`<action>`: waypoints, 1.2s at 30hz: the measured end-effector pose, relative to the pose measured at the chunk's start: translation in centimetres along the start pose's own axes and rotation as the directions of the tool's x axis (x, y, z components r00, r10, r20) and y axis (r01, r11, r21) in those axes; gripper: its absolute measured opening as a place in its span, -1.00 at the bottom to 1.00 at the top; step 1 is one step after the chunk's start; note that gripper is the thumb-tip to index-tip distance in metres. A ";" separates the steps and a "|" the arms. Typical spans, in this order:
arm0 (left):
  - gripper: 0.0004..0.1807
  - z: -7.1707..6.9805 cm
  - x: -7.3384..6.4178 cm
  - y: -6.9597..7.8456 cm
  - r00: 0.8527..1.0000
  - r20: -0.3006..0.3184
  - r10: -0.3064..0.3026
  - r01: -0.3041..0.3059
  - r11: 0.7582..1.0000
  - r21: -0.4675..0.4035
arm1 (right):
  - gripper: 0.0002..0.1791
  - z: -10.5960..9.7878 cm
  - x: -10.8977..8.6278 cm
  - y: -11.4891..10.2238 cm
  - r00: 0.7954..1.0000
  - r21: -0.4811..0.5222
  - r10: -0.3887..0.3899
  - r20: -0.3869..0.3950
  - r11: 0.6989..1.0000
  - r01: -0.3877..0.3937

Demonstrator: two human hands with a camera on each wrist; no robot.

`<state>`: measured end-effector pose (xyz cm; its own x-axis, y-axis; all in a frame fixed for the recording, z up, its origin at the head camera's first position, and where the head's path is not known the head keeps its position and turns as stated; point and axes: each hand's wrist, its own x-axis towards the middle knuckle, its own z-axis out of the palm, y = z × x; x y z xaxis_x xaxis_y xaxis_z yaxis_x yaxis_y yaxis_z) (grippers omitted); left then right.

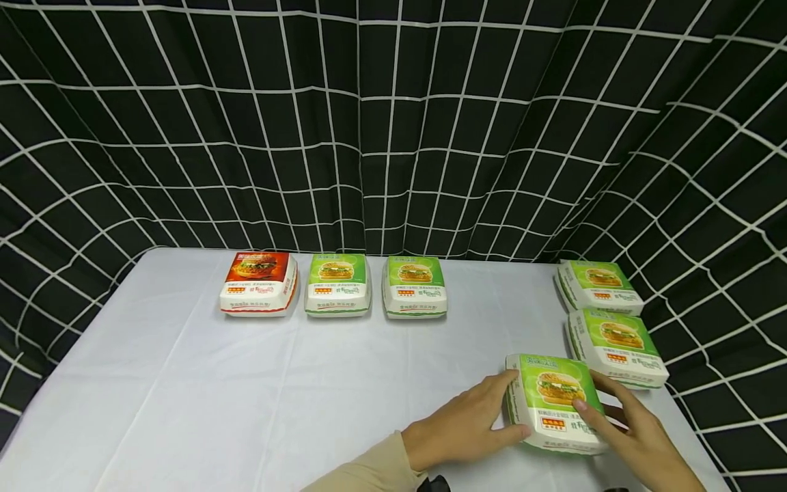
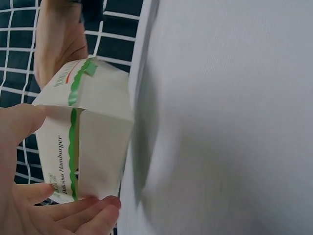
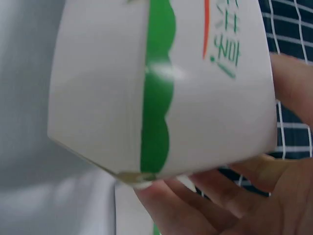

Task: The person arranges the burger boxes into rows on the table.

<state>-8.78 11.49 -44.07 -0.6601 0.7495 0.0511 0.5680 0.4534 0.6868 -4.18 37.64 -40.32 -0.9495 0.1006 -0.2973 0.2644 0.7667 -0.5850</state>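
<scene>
A green-and-white hamburger box (image 1: 556, 403) is between my two hands near the table's front right. My left hand (image 1: 461, 424) grips its left side, thumb at the near corner and fingers along the far part; the left wrist view shows that wall of the box (image 2: 100, 152) with a green wavy band. On the other side my right hand (image 1: 639, 430) holds the box, its thumb on the lid and its fingers against the right side. In the right wrist view the box (image 3: 210, 112) hides much of the scene. Whether its base touches the cloth I cannot tell.
Two more green boxes, a nearer one (image 1: 617, 348) and a farther one (image 1: 599, 285), lie along the right edge. At the back stand a red box (image 1: 258, 283) and two green boxes (image 1: 338, 285) in a row. A black grid curtain (image 1: 375, 123) surrounds the white table (image 1: 203, 396).
</scene>
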 end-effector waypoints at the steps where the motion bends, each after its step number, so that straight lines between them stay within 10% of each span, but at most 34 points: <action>1: -0.14 -0.3 -0.2 -0.2 1.000 -0.004 -0.004 0.004 1.000 -0.005 | -0.08 0.3 0.1 -0.4 1.000 0.003 -0.008 -0.002 1.000 0.008; 36: -0.10 -7.2 -7.9 -5.6 0.977 -0.095 -0.191 0.173 0.969 -0.176 | -0.26 6.6 2.2 -9.2 0.930 0.187 -0.366 -0.045 0.911 0.368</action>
<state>-10.23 -0.45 -43.13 -0.8001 0.5997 -0.0128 0.3501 0.4842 0.8018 -7.63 26.62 -40.59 -0.9869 -0.1589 -0.0286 -0.0767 0.6170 -0.7832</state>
